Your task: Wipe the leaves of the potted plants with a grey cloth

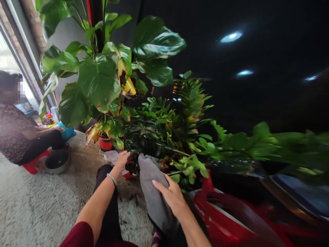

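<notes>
My right hand (172, 195) is closed on a grey cloth (151, 185), thumb on top, and the cloth hangs down in front of the plants. My left hand (123, 159), with a pale bangle on the wrist, reaches to the edge of the dark-leaved plant (141, 130). Its fingers are drawn together at the leaves; what they grip is too small to make out. Just beyond it stands a large-leaved plant (99, 82) in a red pot (105, 144), some of its lower leaves yellow and brown.
At the left a person (15, 133) sits on a red stool (36, 163) beside a dark basin (58, 161). A red bag (226, 212) stands close at my right. More green plants (259, 140) line the dark glossy wall (257, 96). Rough concrete floor (51, 206) lies below.
</notes>
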### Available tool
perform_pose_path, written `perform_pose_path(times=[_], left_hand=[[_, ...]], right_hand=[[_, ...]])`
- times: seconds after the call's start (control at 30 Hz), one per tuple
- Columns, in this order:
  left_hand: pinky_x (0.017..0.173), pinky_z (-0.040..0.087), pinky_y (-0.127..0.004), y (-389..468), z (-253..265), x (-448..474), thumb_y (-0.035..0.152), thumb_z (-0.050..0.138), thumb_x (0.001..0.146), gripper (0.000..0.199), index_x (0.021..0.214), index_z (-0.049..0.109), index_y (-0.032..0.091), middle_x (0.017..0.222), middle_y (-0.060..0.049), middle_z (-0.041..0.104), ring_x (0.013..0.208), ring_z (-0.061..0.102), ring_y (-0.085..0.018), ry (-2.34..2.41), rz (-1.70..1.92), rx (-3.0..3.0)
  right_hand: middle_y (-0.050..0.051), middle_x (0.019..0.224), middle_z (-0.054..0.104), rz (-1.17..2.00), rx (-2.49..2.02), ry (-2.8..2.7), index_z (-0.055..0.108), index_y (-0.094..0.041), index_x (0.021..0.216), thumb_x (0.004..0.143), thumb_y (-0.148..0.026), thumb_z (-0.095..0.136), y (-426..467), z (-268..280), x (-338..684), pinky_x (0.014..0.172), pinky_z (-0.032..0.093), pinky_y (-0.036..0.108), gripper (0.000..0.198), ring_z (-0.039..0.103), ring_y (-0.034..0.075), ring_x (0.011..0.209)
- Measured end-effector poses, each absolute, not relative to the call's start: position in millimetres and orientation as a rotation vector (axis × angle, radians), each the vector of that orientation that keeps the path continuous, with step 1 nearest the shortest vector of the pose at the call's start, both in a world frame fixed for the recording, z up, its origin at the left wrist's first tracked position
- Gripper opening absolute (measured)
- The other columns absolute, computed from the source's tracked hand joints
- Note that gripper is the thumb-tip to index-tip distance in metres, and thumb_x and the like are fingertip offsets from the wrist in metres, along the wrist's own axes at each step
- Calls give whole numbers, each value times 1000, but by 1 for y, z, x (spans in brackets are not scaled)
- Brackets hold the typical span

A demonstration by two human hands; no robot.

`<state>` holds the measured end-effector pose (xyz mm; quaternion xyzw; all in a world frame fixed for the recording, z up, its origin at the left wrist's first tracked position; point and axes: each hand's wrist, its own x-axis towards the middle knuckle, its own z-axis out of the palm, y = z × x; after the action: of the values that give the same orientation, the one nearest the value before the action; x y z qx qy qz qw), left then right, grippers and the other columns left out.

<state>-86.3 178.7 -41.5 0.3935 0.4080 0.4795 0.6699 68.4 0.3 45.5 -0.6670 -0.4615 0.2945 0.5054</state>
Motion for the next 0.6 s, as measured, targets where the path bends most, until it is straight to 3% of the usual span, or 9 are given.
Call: perform_pose_path(times=[0.07,0.23,0.43,0.6], left_hand=[[53,47,-24,178,-37,-88,38,74,66,27,67,58,17,67,-1,58,63,53,-14,952,1094,866],[56,47,-25,170,-36,-82,36,75,66,27,68,56,18,66,1,53,64,51,-13,1028,1134,782],[55,48,-24,168,-30,-73,33,75,68,26,67,54,18,68,0,57,61,54,-12,1052,1102,776],[52,46,-22,180,-27,-87,27,75,69,25,68,52,17,64,2,55,59,55,-12,1124,1102,824]], right_hand=[[4,92,78,713,-1581,-1068,73,-34,93,65,-43,74,-17,53,65,84,57,47,29,72,37,90],[10,106,75,387,-1621,-894,64,-18,121,64,-47,74,5,91,87,92,53,45,65,70,33,100],[10,71,76,983,-1476,-808,70,-24,76,62,-40,73,24,72,66,65,57,44,22,72,35,71],[7,85,78,998,-1404,-828,73,-24,89,62,-43,74,-22,75,66,73,57,42,33,73,33,80]])
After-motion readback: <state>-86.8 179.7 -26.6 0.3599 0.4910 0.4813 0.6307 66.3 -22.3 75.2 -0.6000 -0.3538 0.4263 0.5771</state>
